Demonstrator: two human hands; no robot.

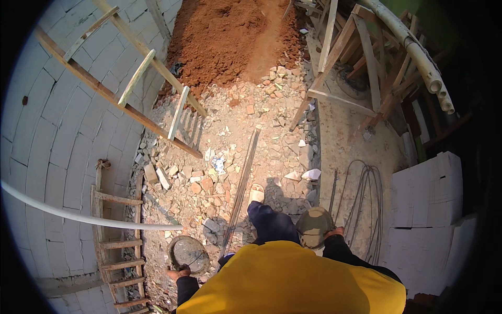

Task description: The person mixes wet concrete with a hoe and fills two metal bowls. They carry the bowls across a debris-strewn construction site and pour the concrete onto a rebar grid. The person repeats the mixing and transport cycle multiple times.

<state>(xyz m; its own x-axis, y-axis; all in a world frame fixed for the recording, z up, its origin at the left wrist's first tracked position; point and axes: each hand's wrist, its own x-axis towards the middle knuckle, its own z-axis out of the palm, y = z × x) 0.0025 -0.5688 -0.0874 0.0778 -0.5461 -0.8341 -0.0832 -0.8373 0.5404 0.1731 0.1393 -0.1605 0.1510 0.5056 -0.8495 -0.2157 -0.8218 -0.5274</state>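
Low on my left, my left hand (pixel 179 272) is closed at the near edge of a round bucket (pixel 188 250) with wet grey material in it. The exact grip, on rim or handle, is too small to make out. Over on my right side, my right hand (pixel 334 232) is closed at the edge of a second round bucket (pixel 312 224), which holds a brownish-grey load. Both buckets hang or stand close beside my legs; which of the two I cannot tell. Dark sleeves cover both forearms.
Broken bricks and rubble (pixel 209 183) cover the ground, with thin steel bars (pixel 243 183) lying along it. Ahead rises red soil (pixel 225 42). Wooden ladders (pixel 120 102) lean by the left block wall (pixel 47 157). Right are coiled rods (pixel 366 209), white blocks (pixel 426 191) and timber trestles (pixel 345 99).
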